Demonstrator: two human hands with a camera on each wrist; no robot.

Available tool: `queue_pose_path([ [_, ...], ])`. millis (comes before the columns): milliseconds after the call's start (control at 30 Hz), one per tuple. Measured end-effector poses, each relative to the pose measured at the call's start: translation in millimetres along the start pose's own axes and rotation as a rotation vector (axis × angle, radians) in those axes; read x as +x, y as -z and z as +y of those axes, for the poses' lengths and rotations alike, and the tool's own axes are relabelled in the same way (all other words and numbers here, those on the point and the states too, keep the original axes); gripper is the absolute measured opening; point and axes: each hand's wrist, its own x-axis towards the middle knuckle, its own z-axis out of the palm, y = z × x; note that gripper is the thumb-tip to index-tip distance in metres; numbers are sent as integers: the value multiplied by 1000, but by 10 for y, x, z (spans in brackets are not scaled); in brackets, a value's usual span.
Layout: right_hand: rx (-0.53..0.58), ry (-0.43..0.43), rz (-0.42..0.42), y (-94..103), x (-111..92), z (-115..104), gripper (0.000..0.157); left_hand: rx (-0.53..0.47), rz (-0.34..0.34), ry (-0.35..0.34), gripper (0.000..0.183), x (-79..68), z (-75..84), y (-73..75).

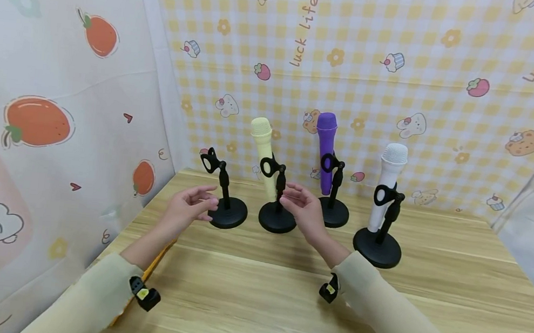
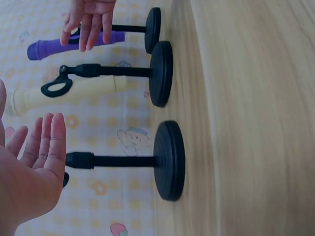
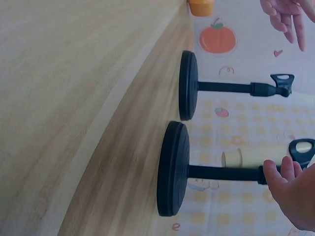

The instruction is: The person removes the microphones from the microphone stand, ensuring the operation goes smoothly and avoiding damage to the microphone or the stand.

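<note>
By blk mic stands, 2 hands

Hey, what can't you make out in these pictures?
Head view: the orange object's full shape, partly behind the left sleeve.
Left wrist view: the empty microphone stand's top, mostly behind the left hand.
Left wrist view: the purple microphone's middle, partly behind the right hand.
Right wrist view: the yellow microphone's head, past the right edge.
</note>
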Motion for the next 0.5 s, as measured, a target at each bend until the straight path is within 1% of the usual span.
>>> queue_pose_path([
  [200, 21, -31, 40, 68, 52, 25, 42, -78, -1, -31, 50, 153, 50, -195],
  [400, 41, -86, 85, 106, 113, 54, 41, -134, 61, -47, 46, 311, 74, -332],
  [500, 40, -109, 105, 116, 157, 73, 40, -163, 86, -66, 44, 404, 101, -389],
])
